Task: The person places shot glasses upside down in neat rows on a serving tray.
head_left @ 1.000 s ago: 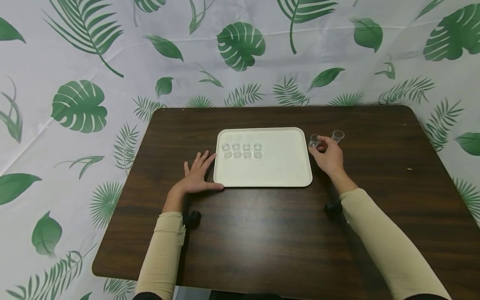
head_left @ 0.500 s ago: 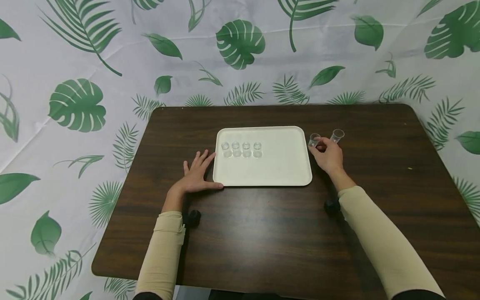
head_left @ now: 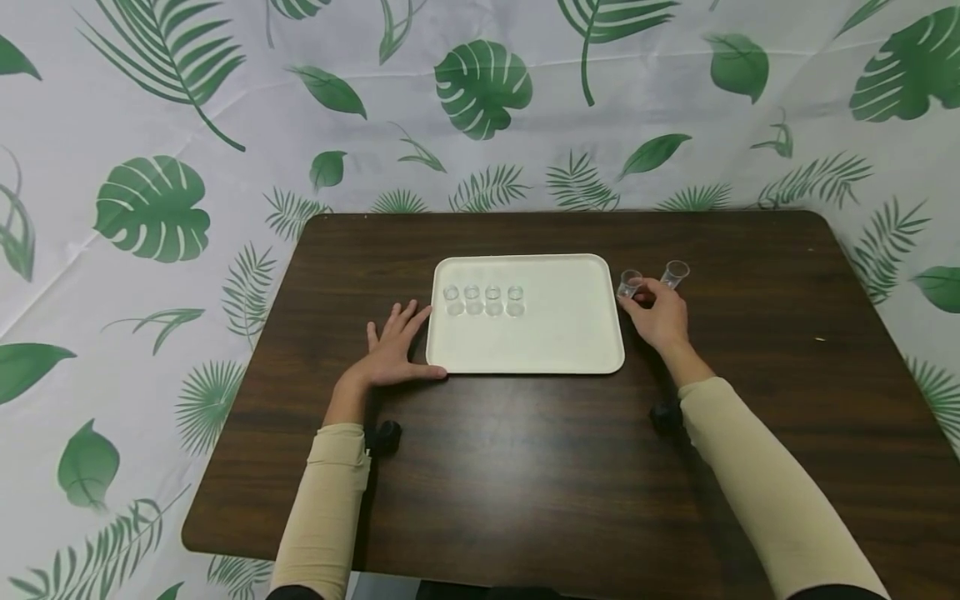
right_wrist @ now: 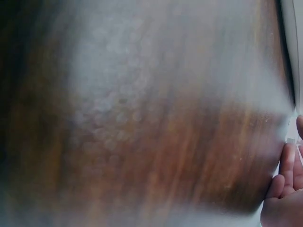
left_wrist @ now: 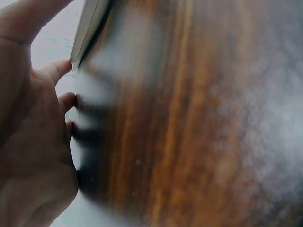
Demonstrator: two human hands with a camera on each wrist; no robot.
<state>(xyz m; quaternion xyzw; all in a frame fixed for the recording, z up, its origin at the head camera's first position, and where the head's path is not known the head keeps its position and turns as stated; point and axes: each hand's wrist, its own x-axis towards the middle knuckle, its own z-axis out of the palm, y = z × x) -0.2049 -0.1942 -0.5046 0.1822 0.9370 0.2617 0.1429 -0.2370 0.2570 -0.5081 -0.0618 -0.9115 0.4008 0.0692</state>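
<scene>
My left hand is spread on the table at the left end of a cream tray, thumb at its near corner and index finger at its side. In the left wrist view the left hand has a fingertip against the tray's edge. Several small clear shot glasses stand in a row on the tray's left half. Just past the tray's right end, my right hand pinches one shot glass between thumb and fingers. A further shot glass stands right behind that hand, its lower part hidden.
The dark wood table has rounded corners and extends well to the right of the tray. A white cloth with green leaf prints hangs behind the far edge. A tiny pale fleck lies on the right part of the table.
</scene>
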